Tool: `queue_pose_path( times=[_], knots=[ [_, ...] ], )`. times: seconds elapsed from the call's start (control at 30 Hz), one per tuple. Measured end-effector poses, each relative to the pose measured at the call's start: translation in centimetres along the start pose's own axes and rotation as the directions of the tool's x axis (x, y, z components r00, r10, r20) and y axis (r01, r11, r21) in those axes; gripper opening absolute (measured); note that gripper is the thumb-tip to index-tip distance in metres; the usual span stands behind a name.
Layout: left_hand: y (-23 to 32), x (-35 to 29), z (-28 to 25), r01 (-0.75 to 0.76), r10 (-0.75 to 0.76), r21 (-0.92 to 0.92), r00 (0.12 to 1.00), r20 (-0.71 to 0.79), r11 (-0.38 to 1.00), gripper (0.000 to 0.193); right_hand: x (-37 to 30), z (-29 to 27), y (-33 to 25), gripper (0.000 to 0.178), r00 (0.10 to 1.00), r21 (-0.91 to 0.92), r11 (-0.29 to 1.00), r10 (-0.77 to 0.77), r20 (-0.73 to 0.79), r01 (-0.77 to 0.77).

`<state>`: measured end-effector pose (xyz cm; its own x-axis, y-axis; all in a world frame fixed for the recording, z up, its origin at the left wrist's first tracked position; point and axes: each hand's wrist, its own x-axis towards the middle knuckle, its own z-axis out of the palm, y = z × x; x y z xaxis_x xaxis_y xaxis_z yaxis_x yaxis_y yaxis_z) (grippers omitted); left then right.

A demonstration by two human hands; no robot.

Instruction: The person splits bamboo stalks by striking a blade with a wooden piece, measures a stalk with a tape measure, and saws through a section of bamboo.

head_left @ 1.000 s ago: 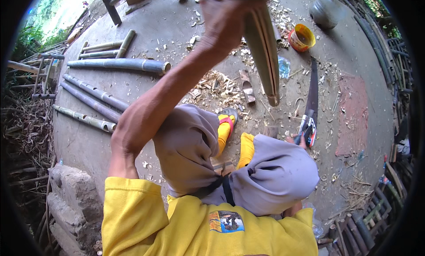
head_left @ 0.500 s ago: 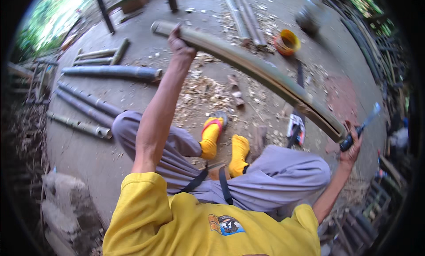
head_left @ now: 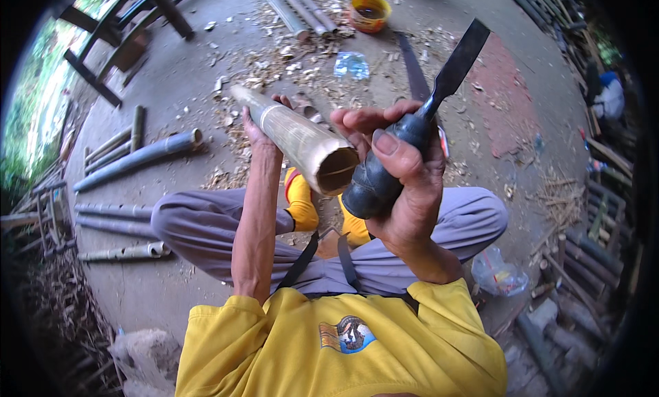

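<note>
Holds a bamboo tube (head_left: 298,137) in the left hand (head_left: 259,131); grips a black-handled chisel (head_left: 412,129), blade outward, in the right hand (head_left: 414,198).

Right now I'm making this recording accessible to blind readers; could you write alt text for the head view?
The right hand grips a black-handled chisel, and the left hand holds a bamboo tube, its open end toward the viewer. Wood chips, a saw and an orange-and-yellow bucket are on the ground beyond.

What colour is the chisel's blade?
Dark grey, nearly black; the blade shows best in the head view.
</note>
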<state>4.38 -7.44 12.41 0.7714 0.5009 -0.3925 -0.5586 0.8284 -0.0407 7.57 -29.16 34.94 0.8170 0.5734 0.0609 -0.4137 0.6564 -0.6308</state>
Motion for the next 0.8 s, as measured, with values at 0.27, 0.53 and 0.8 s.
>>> queue_pose_path(
  times=[0.27,0.53,0.8],
  knots=[
    [3.9,-4.5,5.1,0.339,-0.288,-0.060,0.868,0.404,0.939,0.046,2.2,1.5,1.1,0.027,0.993,-0.054,0.998,0.049,0.108,-0.043],
    [3.6,-6.7,7.2,0.358,-0.248,-0.198,0.868,0.430,0.913,0.041,1.3,2.7,2.6,0.033,0.952,-0.347,0.934,0.025,0.305,0.086],
    [2.9,-7.1,7.4,0.293,-0.203,-0.208,0.906,0.370,0.933,0.039,2.2,5.2,2.0,0.033,0.963,-0.395,0.912,-0.001,0.270,0.112]
  ],
)
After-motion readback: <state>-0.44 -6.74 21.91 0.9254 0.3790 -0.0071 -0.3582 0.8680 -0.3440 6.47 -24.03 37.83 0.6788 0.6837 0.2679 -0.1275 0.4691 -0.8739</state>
